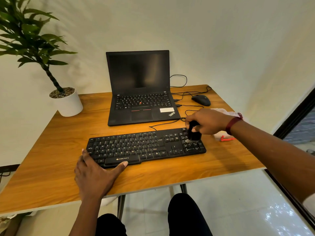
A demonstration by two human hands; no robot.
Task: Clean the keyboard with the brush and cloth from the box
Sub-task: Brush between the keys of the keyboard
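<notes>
Clutter rings the flat black plastic keyboard (pixel 146 147) on the wood-grain tabletop (pixel 51 150): an open black laptop (pixel 139 89) just behind it, its thin black cables (pixel 187 106) looping across to a rounded black mouse (pixel 201 100), and a white cylindrical pot (pixel 69 103) holding a leafy green plant at the far left corner. The right hand (pixel 208 120) is clenched around a stubby black brush (pixel 193 132) whose pale bristles touch the number pad, hiding those keys. The left hand (pixel 95 178) lies flat, fingers spread and grasping nothing, pressing the keyboard's near left edge. Beyond the right wrist sits something white and crumpled (pixel 221 134) with an orange-red piece; what it is cannot be told.
</notes>
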